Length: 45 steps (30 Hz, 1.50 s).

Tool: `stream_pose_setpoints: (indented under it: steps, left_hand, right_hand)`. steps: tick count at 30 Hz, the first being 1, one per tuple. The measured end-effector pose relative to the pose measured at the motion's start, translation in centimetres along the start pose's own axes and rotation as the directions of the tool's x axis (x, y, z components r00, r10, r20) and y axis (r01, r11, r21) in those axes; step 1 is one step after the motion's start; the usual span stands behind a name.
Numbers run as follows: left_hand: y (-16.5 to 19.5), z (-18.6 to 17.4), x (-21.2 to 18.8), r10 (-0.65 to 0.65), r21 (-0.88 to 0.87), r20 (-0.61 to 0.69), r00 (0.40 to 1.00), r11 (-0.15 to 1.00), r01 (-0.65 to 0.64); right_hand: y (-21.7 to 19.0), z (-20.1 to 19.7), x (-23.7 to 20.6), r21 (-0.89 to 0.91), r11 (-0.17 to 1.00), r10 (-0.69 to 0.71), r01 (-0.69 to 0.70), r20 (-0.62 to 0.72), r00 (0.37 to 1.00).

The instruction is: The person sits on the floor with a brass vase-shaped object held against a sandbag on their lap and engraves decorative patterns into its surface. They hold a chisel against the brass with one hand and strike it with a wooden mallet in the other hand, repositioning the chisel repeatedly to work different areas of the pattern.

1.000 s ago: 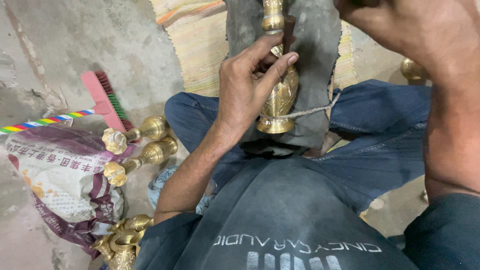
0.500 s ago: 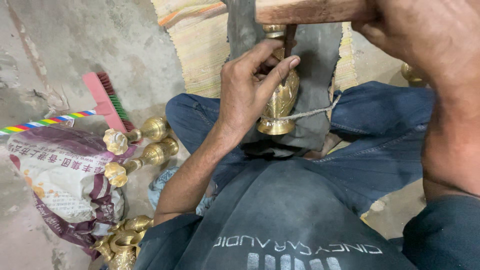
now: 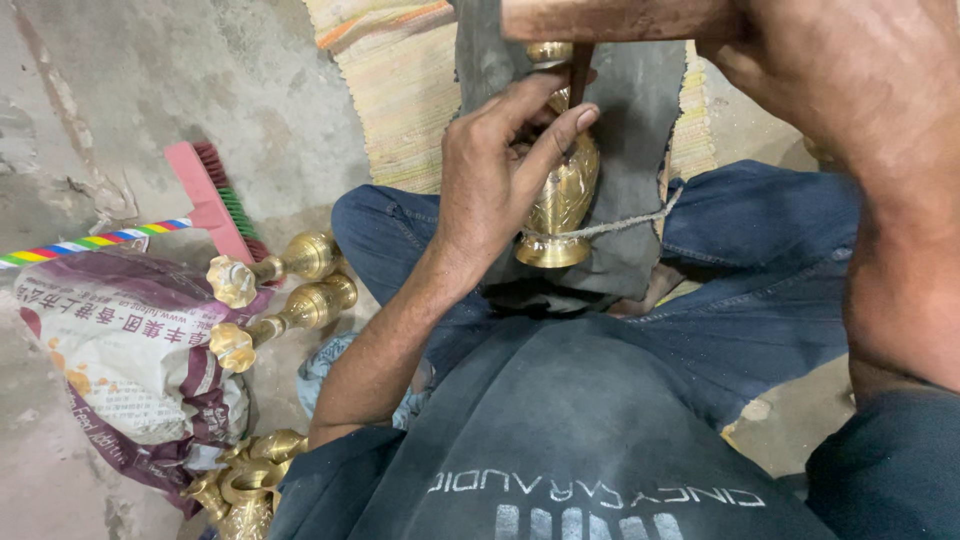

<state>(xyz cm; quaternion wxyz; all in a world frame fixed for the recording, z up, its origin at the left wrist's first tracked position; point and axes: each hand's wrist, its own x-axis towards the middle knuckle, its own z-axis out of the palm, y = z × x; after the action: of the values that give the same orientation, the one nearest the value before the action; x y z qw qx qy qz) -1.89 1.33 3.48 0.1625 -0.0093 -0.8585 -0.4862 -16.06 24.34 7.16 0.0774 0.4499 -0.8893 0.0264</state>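
The person is sitting on a concrete floor (image 3: 120, 90), looking down over a dark shirt (image 3: 560, 440) and blue jeans (image 3: 760, 270). The left hand (image 3: 495, 185) is curling round an engraved brass vase-shaped piece (image 3: 562, 205), its fingers (image 3: 545, 150) pressing together against the upper body of the piece and also steadying a thin dark metal tool (image 3: 579, 70) that is standing upright against it. The brass piece is lying between the knees, on a dark grey block (image 3: 640, 110) that is running away from the person, and a pale cord (image 3: 625, 225) is crossing the block just above the flared base of the piece.

The right hand (image 3: 800, 60) is closing in a fist round a wooden handle (image 3: 610, 20), which is lying crosswise along the top edge of the view, directly above the tool; what sits at its end is out of view.

A striped woven mat (image 3: 400, 90) is lying on the floor beyond the knees. At the left, two finished brass pieces (image 3: 280, 290) are lying side by side, resting on a printed sack (image 3: 120, 370). A pink-backed brush (image 3: 215, 200) with a rainbow-striped handle (image 3: 90, 243) is lying just behind them. More brass parts (image 3: 245, 485) are piling up near the bottom left corner, beside the left elbow.
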Motion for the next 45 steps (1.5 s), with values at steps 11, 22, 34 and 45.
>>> stream_pose_setpoints:
  steps: [11,22,34,45]
  left_hand:
    - [1.0,-0.2,0.1,-0.108,-0.083,0.016,0.994,0.991,0.109]
    - [0.7,0.0,-0.2,-0.062,-0.072,0.025,0.998,0.995,0.064]
    - [0.4,-0.1,-0.3,-0.058,-0.051,0.011,0.998,0.997,0.059]
    - [0.8,-0.4,0.0,-0.091,-0.041,0.020,0.996,0.995,0.091]
  right_hand:
    - [0.6,0.4,-0.3,0.114,0.991,0.061,-0.064,0.022,0.998]
    - [1.1,1.2,-0.9,-0.059,0.998,-0.021,0.017,-0.055,0.998]
    - [0.6,0.8,-1.0,-0.071,0.997,0.018,-0.026,-0.101,0.995]
    - [-1.1,-1.6,-0.1,0.196,0.976,0.094,-0.090,-0.008,0.996]
